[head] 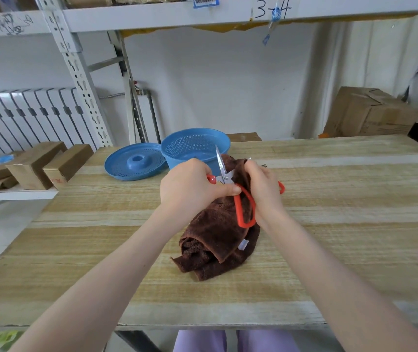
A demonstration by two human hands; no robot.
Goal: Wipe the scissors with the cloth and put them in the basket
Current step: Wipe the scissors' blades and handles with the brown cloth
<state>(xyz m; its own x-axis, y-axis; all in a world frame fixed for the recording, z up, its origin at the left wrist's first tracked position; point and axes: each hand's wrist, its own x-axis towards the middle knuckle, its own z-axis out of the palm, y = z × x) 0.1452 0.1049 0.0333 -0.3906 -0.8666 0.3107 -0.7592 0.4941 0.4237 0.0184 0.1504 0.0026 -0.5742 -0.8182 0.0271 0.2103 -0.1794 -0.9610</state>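
Two bare hands meet above the middle of a pale, streaky wooden table (329, 224), both busy with a pair of red-handled steel scissors (225, 175) and a dark brown terry cloth (215, 237). The left hand (192, 189) has its fingers curled round the scissors just below the pivot, the thumb pressed across the top of a red handle. One bare blade points up and away, its tip showing against the wall of a round blue plastic basket with a perforated side (195, 132). The right hand (263, 189) is closed around the upper end of the cloth, bunching it just to the right of the pivot. What part of the scissors lies inside that bunch cannot be told. A long red handle loop hangs down between the two wrists, lying against the cloth. The cloth's lower folds trail onto the table toward the person, a small white label showing at one edge. The basket stands on the table just beyond the hands, and nothing can be seen inside it. Touching its left side is a flat blue perforated lid with a raised ring in its centre (135, 161). Several brown cardboard boxes (50, 163) sit on a low shelf to the left, before a white ribbed radiator (25, 115).
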